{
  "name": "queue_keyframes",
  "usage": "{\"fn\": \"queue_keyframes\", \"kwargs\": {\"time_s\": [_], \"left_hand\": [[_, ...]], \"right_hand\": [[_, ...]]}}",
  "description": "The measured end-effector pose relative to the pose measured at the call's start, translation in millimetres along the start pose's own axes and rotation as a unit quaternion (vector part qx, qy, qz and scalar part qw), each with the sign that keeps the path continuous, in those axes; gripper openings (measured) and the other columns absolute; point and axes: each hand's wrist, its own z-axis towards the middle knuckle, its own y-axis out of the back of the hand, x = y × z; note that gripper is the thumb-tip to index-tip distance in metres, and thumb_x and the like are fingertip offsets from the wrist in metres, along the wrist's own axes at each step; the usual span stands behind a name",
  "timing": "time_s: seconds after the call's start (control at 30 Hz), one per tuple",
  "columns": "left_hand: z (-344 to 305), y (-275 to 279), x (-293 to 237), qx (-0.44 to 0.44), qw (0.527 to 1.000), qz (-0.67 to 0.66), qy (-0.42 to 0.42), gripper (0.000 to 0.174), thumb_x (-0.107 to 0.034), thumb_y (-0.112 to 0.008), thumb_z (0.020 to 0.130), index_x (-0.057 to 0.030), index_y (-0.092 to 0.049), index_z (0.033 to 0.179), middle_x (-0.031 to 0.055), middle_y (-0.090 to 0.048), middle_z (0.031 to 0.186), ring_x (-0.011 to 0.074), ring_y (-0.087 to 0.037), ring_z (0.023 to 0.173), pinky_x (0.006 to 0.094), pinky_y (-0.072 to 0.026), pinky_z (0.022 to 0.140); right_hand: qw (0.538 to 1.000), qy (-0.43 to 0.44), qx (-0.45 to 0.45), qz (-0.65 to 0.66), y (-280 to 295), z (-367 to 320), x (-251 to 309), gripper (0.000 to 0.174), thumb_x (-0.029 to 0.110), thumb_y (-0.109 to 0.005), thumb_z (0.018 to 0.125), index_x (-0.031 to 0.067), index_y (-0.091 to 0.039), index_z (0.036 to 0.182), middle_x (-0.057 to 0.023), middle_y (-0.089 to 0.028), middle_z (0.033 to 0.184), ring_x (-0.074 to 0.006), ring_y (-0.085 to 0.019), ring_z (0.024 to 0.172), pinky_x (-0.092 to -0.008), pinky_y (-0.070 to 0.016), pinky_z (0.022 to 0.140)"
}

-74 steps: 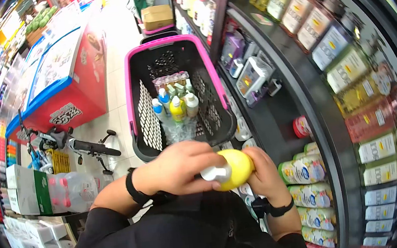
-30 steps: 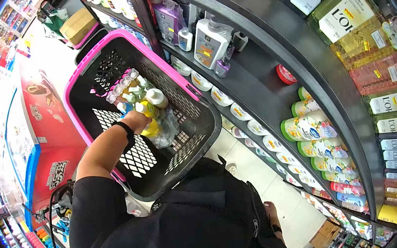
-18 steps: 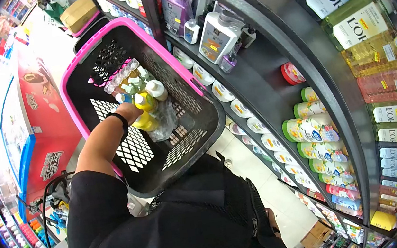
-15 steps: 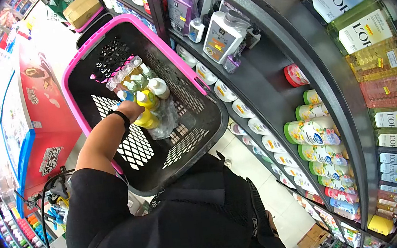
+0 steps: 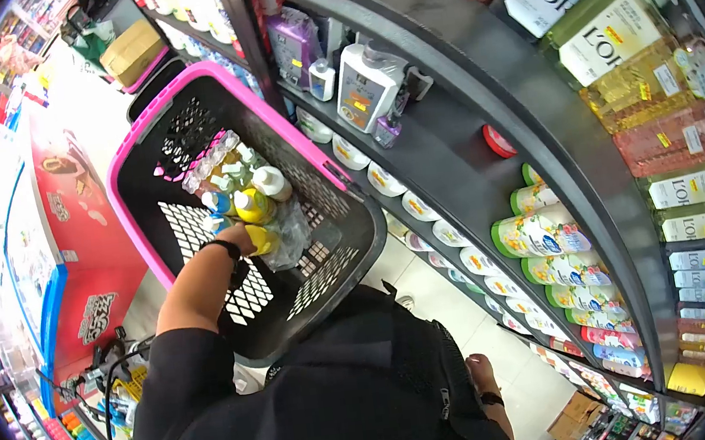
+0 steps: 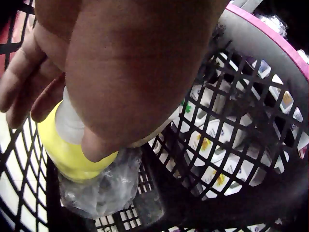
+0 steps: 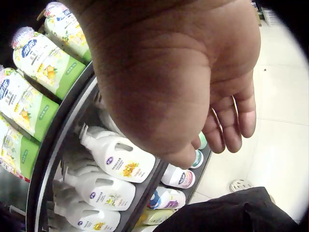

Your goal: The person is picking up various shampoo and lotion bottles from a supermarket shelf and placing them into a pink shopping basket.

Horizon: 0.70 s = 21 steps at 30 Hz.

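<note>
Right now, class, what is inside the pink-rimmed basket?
Several bottles, crumpled clear plastic and the left hand, holding a yellow bottle. Whatever lies beneath the bottles and plastic is covered.

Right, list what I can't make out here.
Whether the left hand grips the yellow bottle with a white neck: left wrist view, palm and thumb hide the contact.
Floor of the black basket with a pink rim, partly: head view, crumpled clear plastic covers it.
Small print on the white handled jugs: right wrist view, too small.
</note>
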Motion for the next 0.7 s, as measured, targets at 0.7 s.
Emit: {"fn": "queue_keyframes", "kwargs": {"time_s": [0.7], "left_hand": [[-37.0, 74.6, -181.3, -0.142, 0.957, 0.019, -0.253, 0.055, -0.046, -0.065, 0.083, -0.0021, -0.063, 0.117, 0.019, -0.069, 0.107, 0.0324, -0.068, 0.098, 0.0434, -0.0533, 0.087]], "right_hand": [[0.986, 0.085, -0.098, -0.105, -29.7, 50.6, -60.3, 0.044, 0.034, -0.063, 0.081, -0.0011, -0.07, 0.106, -0.0239, -0.069, 0.109, -0.0383, -0.065, 0.105, -0.0477, -0.0498, 0.092]]}}
